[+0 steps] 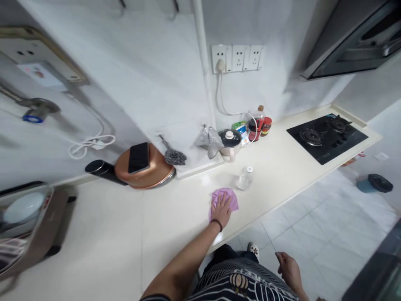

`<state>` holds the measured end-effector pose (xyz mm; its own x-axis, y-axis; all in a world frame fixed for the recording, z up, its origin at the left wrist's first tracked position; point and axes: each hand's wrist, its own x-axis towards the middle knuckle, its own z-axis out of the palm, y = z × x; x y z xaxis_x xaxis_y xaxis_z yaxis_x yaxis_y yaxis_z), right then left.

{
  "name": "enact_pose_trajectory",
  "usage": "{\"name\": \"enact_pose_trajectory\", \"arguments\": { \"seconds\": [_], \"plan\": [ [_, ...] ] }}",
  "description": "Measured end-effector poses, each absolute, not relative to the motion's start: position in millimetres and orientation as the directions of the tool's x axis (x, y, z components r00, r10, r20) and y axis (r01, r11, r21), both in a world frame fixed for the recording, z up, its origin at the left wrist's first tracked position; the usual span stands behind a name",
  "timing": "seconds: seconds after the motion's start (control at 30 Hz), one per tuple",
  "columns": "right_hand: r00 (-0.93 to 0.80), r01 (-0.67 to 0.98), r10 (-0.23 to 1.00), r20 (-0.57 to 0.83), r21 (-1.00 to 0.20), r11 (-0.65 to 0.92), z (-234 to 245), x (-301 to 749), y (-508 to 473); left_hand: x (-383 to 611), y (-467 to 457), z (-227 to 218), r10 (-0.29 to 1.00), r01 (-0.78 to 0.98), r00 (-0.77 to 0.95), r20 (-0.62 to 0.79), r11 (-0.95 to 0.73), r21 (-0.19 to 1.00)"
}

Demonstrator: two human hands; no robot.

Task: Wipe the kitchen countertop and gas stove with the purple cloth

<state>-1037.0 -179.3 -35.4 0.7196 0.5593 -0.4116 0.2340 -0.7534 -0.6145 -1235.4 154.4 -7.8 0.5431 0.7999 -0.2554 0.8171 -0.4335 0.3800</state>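
Observation:
A pink cloth (233, 203) lies on the pale countertop, and my left hand (222, 211) rests flat on it with fingers spread. A dark band circles that wrist. Just beyond the cloth, to the right, stands a clear bottle (244, 179) with a white cap; my left hand is not touching it. Off the counter's front edge, my right hand (288, 269) hangs over the floor beside my body. Its fingers are loosely curled together, and I see nothing in them.
Along the wall stand a lidded pot (230, 144), jars (266, 126) and a sauce bottle. A gas stove (327, 137) is at the right. Leftward are a copper-coloured pan (153, 171) bearing a phone (138, 158), a black cylinder (105, 171) and a dish rack (40, 234).

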Motion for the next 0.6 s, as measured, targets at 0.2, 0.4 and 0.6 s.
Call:
{"name": "enact_pose_trajectory", "arguments": {
  "seconds": [0.2,0.4,0.6],
  "plan": [
    [0.675,0.365,0.65,-0.35,-0.607,-0.706,-31.6,-978.6,-163.1,-1252.1,90.7,-21.3,0.802,0.83,0.538,-0.26,-0.449,0.331],
    [0.622,0.443,0.749,-0.231,-0.684,-0.579,-8.3,-915.3,-132.6,-1280.7,82.9,-27.5,0.953,0.951,0.202,-0.227,-0.135,0.279],
    [0.504,0.46,0.828,-0.245,-0.735,-0.497,-6.2,-889.5,-115.7,-1303.3,84.8,-13.1,0.987,0.868,-0.033,-0.157,0.106,0.485]
  ]
}}
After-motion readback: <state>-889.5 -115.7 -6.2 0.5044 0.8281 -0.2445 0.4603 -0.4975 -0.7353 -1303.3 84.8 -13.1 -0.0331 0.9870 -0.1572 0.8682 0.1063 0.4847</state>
